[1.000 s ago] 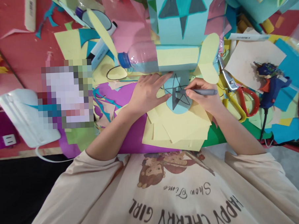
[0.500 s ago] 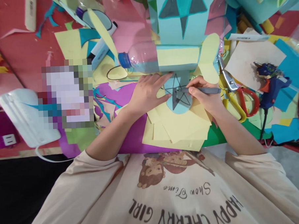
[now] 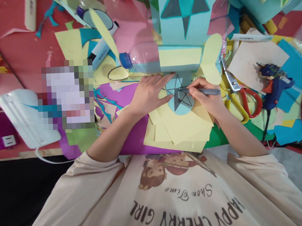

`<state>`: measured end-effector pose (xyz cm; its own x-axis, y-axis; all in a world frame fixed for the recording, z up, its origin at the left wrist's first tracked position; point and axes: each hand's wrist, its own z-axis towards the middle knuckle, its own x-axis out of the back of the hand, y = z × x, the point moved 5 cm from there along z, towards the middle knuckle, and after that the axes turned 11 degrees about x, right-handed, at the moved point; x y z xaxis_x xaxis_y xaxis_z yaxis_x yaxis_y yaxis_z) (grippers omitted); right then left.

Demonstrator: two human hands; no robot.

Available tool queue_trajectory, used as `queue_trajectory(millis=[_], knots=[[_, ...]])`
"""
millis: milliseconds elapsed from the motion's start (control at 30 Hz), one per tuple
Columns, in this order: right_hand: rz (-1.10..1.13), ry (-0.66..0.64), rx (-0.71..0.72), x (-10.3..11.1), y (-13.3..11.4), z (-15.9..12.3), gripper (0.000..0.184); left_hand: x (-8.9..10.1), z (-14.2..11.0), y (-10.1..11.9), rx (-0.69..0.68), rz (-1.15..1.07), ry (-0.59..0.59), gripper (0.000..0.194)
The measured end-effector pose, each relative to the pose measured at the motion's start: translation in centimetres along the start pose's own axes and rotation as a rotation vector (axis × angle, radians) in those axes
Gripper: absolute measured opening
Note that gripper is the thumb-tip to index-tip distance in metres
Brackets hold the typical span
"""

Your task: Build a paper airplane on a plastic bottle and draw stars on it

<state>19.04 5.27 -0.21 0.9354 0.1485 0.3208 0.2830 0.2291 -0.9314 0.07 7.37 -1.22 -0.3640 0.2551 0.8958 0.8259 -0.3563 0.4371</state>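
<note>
My right hand (image 3: 204, 94) grips a grey marker (image 3: 210, 91), its tip on a light-blue rounded piece of paper (image 3: 182, 109). A star outline is drawn there in dark lines, with its left part filled in dark grey. Flat on the left side of that paper rests my left hand (image 3: 151, 93), thumb and fingers spread. Yellow paper sheets (image 3: 184, 128) lie beneath the blue piece. Just beyond my hands a clear plastic bottle (image 3: 145, 56) with a blue cap lies on its side, with blue and yellow paper around it.
Right of my right hand are scissors (image 3: 250, 103) with red and yellow handles and a blue glue gun (image 3: 272, 91). A white zipped pouch-like object (image 3: 28, 118) lies at left. Another marker (image 3: 103, 48) and paper scraps are spread over the red table (image 3: 13, 62).
The marker in my right hand has shifted slightly left over the star, along with the fingers. My left hand stays in place.
</note>
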Motion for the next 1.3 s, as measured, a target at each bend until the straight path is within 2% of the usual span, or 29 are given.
queue_trajectory(millis=[400,567,667,800,967,1167,1300], knots=[[0.033,-0.072,-0.102,-0.2,-0.2,0.0,0.012,0.1,0.0,0.0,0.006,-0.013,-0.014,0.056],[0.131,0.008,-0.075,-0.2,0.4,0.0,0.011,0.0,0.0,-0.1,0.009,-0.005,-0.014,0.057],[0.112,0.028,-0.043,-0.1,0.4,0.1,0.01,0.0,0.0,-0.1,0.007,-0.011,-0.009,0.057],[0.038,-0.01,-0.039,-0.1,0.1,0.0,0.01,0.1,0.0,0.0,0.017,-0.022,-0.018,0.057],[0.04,-0.06,-0.101,-0.3,0.2,-0.2,0.014,0.2,0.0,0.1,0.028,-0.032,-0.034,0.056],[0.095,0.154,-0.036,0.5,0.8,-0.2,0.014,0.2,0.0,0.1,0.037,-0.037,-0.056,0.057],[0.078,0.109,-0.015,0.3,0.7,-0.1,0.015,0.1,0.0,0.1,0.021,-0.022,-0.032,0.057]])
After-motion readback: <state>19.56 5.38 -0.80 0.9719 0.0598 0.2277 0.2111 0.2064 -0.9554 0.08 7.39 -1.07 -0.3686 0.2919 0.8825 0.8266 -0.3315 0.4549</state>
